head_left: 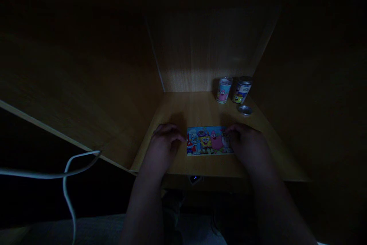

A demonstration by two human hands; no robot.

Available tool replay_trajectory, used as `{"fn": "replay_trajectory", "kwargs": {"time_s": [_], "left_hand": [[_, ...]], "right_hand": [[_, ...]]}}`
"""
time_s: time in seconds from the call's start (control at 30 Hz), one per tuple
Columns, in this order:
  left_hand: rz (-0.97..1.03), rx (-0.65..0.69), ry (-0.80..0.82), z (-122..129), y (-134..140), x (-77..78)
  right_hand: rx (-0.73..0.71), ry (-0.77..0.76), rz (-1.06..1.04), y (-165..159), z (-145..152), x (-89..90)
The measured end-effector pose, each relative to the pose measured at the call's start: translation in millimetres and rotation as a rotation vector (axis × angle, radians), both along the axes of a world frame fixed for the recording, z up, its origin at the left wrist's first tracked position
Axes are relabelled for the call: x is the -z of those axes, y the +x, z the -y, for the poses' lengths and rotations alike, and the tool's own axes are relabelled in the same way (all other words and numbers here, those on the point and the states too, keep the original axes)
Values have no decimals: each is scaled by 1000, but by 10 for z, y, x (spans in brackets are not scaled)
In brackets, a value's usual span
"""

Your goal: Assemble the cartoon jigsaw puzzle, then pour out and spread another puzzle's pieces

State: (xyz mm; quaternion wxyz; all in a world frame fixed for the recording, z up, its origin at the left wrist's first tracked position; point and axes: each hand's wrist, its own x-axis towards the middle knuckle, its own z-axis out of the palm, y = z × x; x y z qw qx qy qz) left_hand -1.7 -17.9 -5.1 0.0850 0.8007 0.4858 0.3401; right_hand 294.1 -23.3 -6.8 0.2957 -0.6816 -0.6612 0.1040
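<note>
A rectangular cartoon picture panel [210, 143] lies flat on the wooden surface, printed with a yellow sponge and a pink starfish figure. Dim light hides whether it is one piece or several. At its left end is my left hand [164, 141], fingers bent and bunched, the fingertips right by the edge. Whether they touch it or pinch anything small I cannot make out. My right hand [248, 143] covers the panel's right end, with curled fingers gripping around its upper right corner.
Two cartoon-printed cans, a nearer-to-middle can [223, 91] and a right can [242, 90], stand at the back right. A round metal lid [245, 110] lies in front of them. Wooden walls enclose both sides and the back. A white cable [67, 176] hangs at left.
</note>
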Motion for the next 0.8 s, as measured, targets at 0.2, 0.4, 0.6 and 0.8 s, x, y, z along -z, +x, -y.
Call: {"fn": "replay_trajectory", "kwargs": {"time_s": [0.2, 0.4, 0.6, 0.8], "left_hand": [[-20, 26, -37, -2, 32, -31], [-43, -30, -51, -6, 43, -33], [-44, -51, -64, -16, 61, -39], [-26, -44, -54, -10, 70, -52]], "right_hand": [[7, -18, 23, -54, 15, -43], [16, -23, 5, -58, 7, -33], [15, -14, -27, -64, 18, -50], [-4, -5, -57, -74, 25, -60]]}}
